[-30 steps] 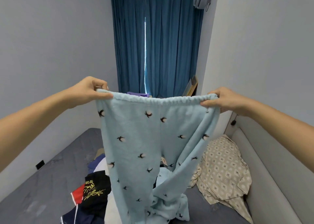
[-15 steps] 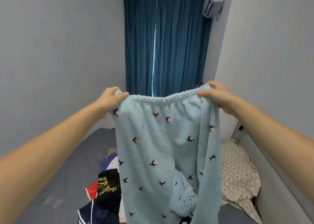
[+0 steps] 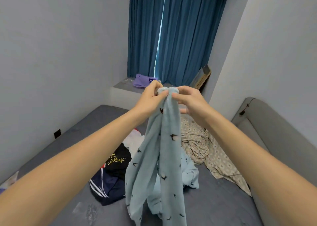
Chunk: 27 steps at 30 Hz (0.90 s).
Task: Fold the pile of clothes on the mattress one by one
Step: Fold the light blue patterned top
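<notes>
Light blue pyjama trousers (image 3: pixel 164 160) with small dark bird prints hang in the air, folded lengthwise so both legs drop together to the grey mattress (image 3: pixel 214 205). My left hand (image 3: pixel 151 97) and my right hand (image 3: pixel 187 99) meet at the top, each pinching one end of the waistband, the two ends side by side. Behind the hanging legs lies the pile of clothes (image 3: pixel 113 171): a black garment with yellow print, a navy piece with white stripes, some white and red cloth. More light blue cloth (image 3: pixel 190 174) lies to the right of the legs.
A beige patterned sheet (image 3: pixel 211 153) is crumpled at the mattress's right side by the grey padded headboard (image 3: pixel 274 136). Blue curtains (image 3: pixel 175 33) hang over a window ledge with a purple bag (image 3: pixel 143 80) and a leaning frame (image 3: pixel 202 76). Grey walls close in left and right.
My hands held the waistband stretched wide apart; they have come together, folding the trousers in half lengthwise. The camera has tilted down, showing more mattress.
</notes>
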Tool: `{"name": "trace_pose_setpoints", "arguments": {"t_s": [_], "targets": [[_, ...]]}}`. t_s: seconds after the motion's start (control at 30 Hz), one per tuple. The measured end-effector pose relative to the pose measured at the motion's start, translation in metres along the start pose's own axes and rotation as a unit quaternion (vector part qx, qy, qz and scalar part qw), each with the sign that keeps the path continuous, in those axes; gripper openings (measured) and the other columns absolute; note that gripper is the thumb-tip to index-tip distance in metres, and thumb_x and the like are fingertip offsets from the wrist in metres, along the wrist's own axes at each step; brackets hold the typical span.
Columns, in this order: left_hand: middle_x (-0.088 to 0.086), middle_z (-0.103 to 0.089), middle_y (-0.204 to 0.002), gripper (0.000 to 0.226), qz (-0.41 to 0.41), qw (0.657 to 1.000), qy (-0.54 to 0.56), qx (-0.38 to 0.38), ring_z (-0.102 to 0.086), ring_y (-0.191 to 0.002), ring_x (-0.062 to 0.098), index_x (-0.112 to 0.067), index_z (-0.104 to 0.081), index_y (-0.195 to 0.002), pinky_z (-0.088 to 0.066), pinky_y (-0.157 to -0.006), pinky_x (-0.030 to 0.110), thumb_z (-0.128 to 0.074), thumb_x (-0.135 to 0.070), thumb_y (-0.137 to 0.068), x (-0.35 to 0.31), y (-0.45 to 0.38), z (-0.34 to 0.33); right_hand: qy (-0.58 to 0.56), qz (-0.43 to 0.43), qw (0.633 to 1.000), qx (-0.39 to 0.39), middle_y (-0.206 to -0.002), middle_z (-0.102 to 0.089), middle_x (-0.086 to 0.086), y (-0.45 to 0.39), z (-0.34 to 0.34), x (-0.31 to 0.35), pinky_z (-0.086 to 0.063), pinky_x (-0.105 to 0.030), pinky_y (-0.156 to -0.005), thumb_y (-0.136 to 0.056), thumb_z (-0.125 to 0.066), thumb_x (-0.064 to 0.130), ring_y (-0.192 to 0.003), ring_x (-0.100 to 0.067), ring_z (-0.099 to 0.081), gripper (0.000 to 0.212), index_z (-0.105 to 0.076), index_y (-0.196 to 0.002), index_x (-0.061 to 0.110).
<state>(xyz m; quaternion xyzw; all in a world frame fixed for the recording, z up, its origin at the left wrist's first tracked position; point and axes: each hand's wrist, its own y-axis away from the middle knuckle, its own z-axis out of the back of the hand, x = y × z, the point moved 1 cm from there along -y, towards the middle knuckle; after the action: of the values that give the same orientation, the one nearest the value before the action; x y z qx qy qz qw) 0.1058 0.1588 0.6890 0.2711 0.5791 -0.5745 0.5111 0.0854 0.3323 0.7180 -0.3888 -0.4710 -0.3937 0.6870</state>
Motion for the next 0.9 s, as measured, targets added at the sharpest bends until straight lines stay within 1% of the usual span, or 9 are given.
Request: {"name": "trace_pose_setpoints", "arguments": {"t_s": [0.07, 0.13, 0.23, 0.33, 0.47, 0.57, 0.7, 0.8, 0.9], "targets": [[0.003, -0.061, -0.099, 0.025, -0.009, 0.999, 0.034, 0.034, -0.057, -0.081, 0.003, -0.009, -0.053, -0.107, -0.048, -0.074, 0.021, -0.059, -0.033, -0.105, -0.011, 0.012, 0.008, -0.039, 0.011, 0.996, 0.077, -0.123, -0.073, -0.012, 0.013, -0.003, 0.013, -0.061, -0.047, -0.095, -0.098, -0.066, 0.012, -0.113, -0.021, -0.071, 0.025, -0.073, -0.122, 0.013], [0.001, -0.064, -0.1, 0.041, -0.019, 0.998, 0.016, 0.066, -0.06, -0.078, -0.003, -0.007, -0.051, -0.115, -0.05, -0.071, 0.015, -0.068, -0.039, -0.098, -0.016, 0.02, 0.018, -0.048, 0.018, 0.99, 0.133, -0.128, -0.072, -0.01, 0.022, -0.004, 0.02, -0.06, -0.046, -0.096, -0.1, -0.057, 0.0, -0.12, -0.023, -0.069, 0.035, -0.07, -0.13, 0.011], [0.0, -0.068, -0.099, 0.043, -0.057, 0.993, -0.051, 0.09, -0.062, -0.083, 0.0, -0.014, -0.052, -0.112, -0.049, -0.074, 0.02, -0.081, -0.035, -0.089, -0.019, 0.025, 0.032, 0.019, 0.067, 0.99, 0.123, -0.124, -0.074, -0.004, 0.03, -0.006, 0.023, -0.06, -0.041, -0.096, -0.099, -0.054, -0.005, -0.115, -0.017, -0.07, 0.04, -0.071, -0.129, 0.014], [0.021, -0.069, -0.104, 0.034, -0.08, 0.988, -0.032, 0.131, -0.062, -0.09, 0.013, -0.01, -0.05, -0.111, -0.047, -0.079, 0.035, -0.077, -0.023, -0.095, -0.032, 0.026, 0.046, 0.202, 0.171, 0.964, -0.002, -0.113, -0.064, 0.001, 0.021, 0.005, 0.017, -0.051, -0.034, -0.098, -0.089, -0.076, 0.013, -0.105, -0.01, -0.061, 0.034, -0.074, -0.117, 0.031], [0.025, -0.067, -0.114, 0.033, -0.098, 0.977, -0.033, 0.185, -0.065, -0.101, 0.027, -0.007, -0.049, -0.115, -0.052, -0.094, 0.058, -0.074, -0.017, -0.097, -0.057, 0.027, 0.068, 0.267, 0.13, 0.954, 0.037, -0.128, -0.049, 0.007, 0.017, 0.009, 0.005, -0.043, -0.04, -0.109, -0.072, -0.09, 0.044, -0.126, -0.013, -0.046, 0.049, -0.066, -0.115, 0.043], [0.029, -0.065, -0.116, 0.033, -0.105, 0.971, -0.046, 0.208, -0.061, -0.1, 0.032, -0.011, -0.049, -0.114, -0.047, -0.097, 0.066, -0.075, -0.019, -0.096, -0.068, 0.025, 0.084, 0.267, 0.137, 0.952, 0.06, -0.119, -0.058, 0.002, 0.017, 0.004, 0.005, -0.047, -0.04, -0.102, -0.072, -0.092, 0.041, -0.115, -0.016, -0.056, 0.04, -0.071, -0.105, 0.037], [0.024, -0.068, -0.115, 0.033, -0.097, 0.973, -0.052, 0.201, -0.063, -0.1, 0.029, -0.011, -0.049, -0.113, -0.049, -0.097, 0.058, -0.075, -0.02, -0.095, -0.071, 0.029, 0.099, 0.282, 0.145, 0.945, 0.073, -0.092, -0.07, -0.009, 0.015, 0.006, 0.007, -0.051, -0.044, -0.076, -0.071, -0.09, 0.046, -0.08, -0.019, -0.064, 0.029, -0.076, -0.086, 0.026], [0.024, -0.069, -0.111, 0.033, -0.097, 0.978, -0.058, 0.174, -0.06, -0.094, 0.025, -0.009, -0.048, -0.111, -0.047, -0.087, 0.046, -0.075, -0.021, -0.096, -0.066, 0.03, 0.109, 0.29, 0.127, 0.946, 0.073, -0.087, -0.075, -0.002, 0.011, 0.018, 0.016, -0.054, -0.042, -0.078, -0.067, -0.086, 0.059, -0.083, -0.017, -0.07, 0.042, -0.076, -0.089, 0.024], [0.019, -0.07, -0.102, 0.032, -0.093, 0.984, -0.062, 0.137, -0.057, -0.087, 0.02, -0.007, -0.046, -0.111, -0.045, -0.078, 0.036, -0.071, -0.022, -0.099, -0.062, 0.029, 0.113, 0.268, 0.155, 0.949, 0.051, -0.075, -0.062, 0.002, 0.005, 0.027, 0.033, -0.043, -0.036, -0.069, -0.074, -0.085, 0.049, -0.071, -0.012, -0.055, 0.041, -0.067, -0.083, 0.014]]}}
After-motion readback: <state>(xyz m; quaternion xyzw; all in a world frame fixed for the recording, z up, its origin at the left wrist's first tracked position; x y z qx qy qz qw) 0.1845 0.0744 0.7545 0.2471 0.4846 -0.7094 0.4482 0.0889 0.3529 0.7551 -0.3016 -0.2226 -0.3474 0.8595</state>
